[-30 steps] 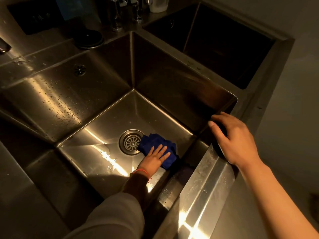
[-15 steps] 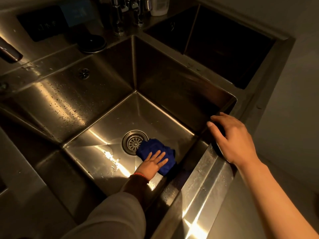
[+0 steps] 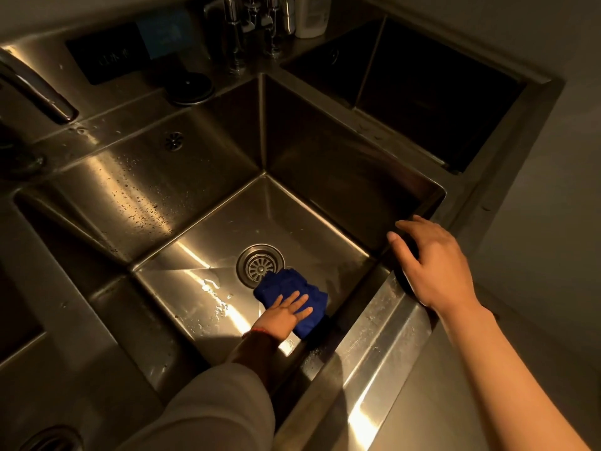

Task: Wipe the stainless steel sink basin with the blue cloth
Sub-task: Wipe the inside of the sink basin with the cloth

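Your blue cloth (image 3: 294, 299) was bunched into a thick, rumpled wad, deep blue against the steel, lying on the floor of the sink basin (image 3: 208, 242) with its far tip touching the near rim of the drain (image 3: 260, 265) and its right side close to the basin's right wall. Your left hand (image 3: 283, 315) lay flat on top of it, fingers (image 3: 300, 302) extended and slightly spread, pressing down rather than pinching. Your right hand (image 3: 435, 265) rested on the basin's front right corner edge, fingers loosely curled over the rim and holding nothing. Water streaks and droplets glinted on the floor left of the cloth; that whole left half of the floor and the far corner stood open. The left wall was speckled with spots
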The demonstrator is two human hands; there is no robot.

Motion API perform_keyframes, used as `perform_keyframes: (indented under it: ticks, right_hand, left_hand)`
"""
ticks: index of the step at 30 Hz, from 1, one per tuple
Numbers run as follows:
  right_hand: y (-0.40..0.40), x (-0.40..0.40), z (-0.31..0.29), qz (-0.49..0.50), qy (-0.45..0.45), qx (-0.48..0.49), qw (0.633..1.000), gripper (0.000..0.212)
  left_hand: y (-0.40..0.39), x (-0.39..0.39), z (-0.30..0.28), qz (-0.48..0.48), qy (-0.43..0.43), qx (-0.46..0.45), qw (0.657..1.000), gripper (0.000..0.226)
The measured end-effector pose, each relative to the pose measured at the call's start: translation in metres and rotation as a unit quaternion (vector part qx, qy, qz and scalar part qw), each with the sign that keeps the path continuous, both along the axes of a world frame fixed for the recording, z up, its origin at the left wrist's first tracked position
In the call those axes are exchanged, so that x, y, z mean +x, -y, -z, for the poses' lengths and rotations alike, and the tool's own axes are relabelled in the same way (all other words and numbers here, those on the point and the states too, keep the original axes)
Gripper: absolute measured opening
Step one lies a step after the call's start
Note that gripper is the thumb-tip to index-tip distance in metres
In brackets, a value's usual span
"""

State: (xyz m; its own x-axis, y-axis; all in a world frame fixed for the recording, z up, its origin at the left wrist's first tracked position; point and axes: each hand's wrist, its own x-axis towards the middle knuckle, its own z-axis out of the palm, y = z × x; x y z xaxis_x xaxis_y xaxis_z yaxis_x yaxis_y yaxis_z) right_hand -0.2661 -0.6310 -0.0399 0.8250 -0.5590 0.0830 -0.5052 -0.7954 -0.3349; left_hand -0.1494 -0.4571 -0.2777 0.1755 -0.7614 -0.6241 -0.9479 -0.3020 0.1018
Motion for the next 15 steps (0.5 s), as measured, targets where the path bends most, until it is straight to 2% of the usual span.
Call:
perform_keyframes:
  ticks: [3, 6, 10, 15]
  right_hand:
    - [-0.002, -0.002, -0.001, -0.005, -0.001, -0.033, 0.999, 0.041]
    - [-0.006, -0.004, -0.003, -0.025, 0.012, -0.078, 0.997, 0.044]
    - [-0.015, 0.004, -0.006, -0.043, 0.045, -0.048, 0.997, 0.046]
    - [-0.032, 0.014, -0.002, -0.058, 0.059, -0.008, 0.996, 0.042]
  left_hand:
    - [0.0, 0.005, -0.004, 0.006, -0.01, -0.002, 1.0, 0.068]
    - [-0.007, 0.018, -0.006, 0.03, 0.004, -0.03, 0.999, 0.072]
    - [-0.012, 0.031, -0.003, 0.008, 0.017, -0.067, 0.998, 0.066]
    - [-0.001, 0.023, 0.004, -0.028, -0.004, -0.046, 0.999, 0.066]
